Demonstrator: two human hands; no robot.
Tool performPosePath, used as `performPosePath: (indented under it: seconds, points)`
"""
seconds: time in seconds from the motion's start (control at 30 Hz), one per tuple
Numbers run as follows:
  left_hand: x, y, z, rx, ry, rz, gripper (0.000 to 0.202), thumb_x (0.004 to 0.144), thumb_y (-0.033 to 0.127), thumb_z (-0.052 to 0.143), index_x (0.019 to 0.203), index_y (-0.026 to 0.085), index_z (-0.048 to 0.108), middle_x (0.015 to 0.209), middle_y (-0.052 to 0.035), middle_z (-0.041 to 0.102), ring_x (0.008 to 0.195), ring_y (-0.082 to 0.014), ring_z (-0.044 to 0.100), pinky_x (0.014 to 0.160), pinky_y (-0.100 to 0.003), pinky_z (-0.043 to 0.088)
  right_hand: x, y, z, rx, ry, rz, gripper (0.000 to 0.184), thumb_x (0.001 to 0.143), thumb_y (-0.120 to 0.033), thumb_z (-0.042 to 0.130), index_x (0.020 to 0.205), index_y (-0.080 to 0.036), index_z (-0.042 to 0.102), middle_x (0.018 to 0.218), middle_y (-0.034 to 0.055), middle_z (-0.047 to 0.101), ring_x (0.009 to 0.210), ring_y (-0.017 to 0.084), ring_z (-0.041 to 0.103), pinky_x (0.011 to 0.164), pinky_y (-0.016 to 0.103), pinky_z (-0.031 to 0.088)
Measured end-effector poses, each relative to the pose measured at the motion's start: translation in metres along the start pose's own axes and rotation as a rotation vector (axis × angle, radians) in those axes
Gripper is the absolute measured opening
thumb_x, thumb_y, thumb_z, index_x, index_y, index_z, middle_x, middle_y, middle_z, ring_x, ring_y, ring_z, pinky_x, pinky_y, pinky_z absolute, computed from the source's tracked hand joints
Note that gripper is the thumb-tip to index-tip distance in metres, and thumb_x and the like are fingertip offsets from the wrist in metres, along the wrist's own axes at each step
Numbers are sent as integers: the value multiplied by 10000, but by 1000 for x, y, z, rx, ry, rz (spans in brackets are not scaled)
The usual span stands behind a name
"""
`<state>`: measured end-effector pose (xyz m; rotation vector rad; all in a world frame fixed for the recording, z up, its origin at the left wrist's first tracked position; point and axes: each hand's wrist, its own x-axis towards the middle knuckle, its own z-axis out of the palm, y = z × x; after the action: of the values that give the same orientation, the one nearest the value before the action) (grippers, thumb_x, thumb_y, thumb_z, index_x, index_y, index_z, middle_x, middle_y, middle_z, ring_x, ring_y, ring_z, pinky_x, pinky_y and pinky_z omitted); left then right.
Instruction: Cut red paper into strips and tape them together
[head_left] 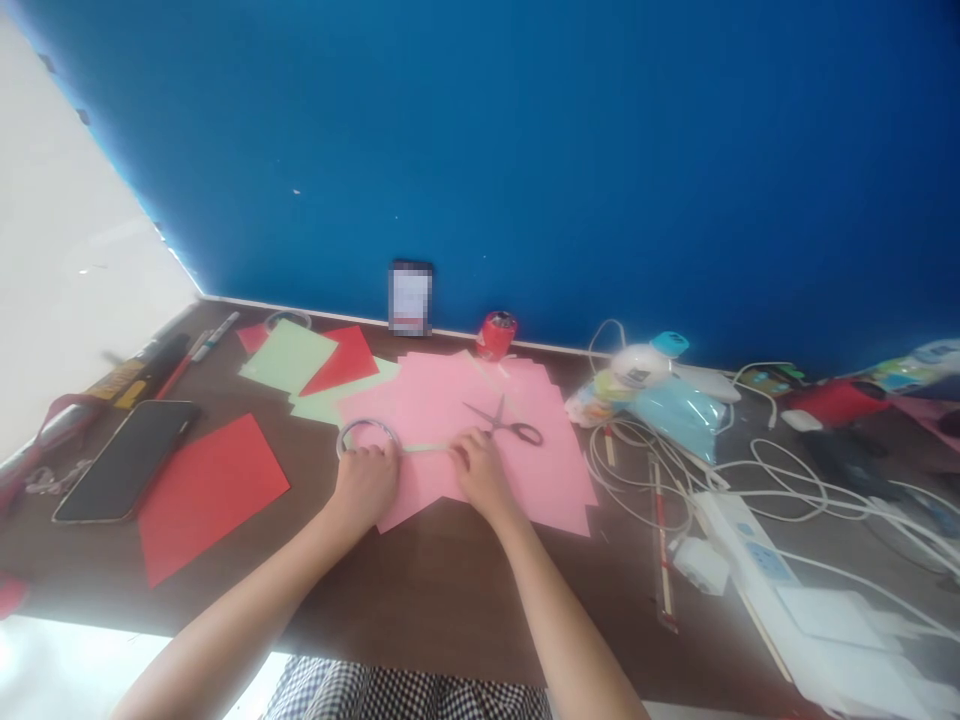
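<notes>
My left hand [365, 480] is closed around a roll of clear tape [363, 432] lying on a stack of pink paper sheets [540, 470]. A strip of tape [429, 448] runs from the roll to my right hand [480, 468], whose fingers pinch its free end. Black-handled scissors [504, 423] lie open on the pink paper just beyond my right hand.
A red sheet [206, 492] and a dark phone [126, 460] lie at the left, green and red sheets [315, 368] behind. A red cup [496, 335] and a small device stand against the blue wall. White cables, a power strip [750, 545] and bags crowd the right.
</notes>
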<state>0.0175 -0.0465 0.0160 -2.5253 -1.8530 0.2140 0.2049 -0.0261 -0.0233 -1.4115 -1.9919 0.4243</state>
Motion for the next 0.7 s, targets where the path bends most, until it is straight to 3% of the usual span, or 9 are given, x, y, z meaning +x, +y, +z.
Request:
performPosePath:
  seconds: [0.47, 0.7]
  points:
    - [0, -1, -2, -32, 4, -13, 306, 732, 47, 312, 924, 38, 551, 622, -144, 584, 585, -283, 604, 492, -312, 372, 0, -1, 0, -10, 19, 1, 110, 794, -127, 489, 743, -189, 564, 847, 47, 573, 827, 192, 498, 764, 335, 379]
    - [-3, 2, -8, -49, 75, -94, 260, 785, 96, 291, 829, 79, 547, 654, -132, 576, 605, -263, 588, 526, -304, 349, -1, -8, -5, -40, 127, -22, 80, 794, -184, 524, 730, -203, 568, 818, 23, 597, 870, 200, 506, 800, 367, 318]
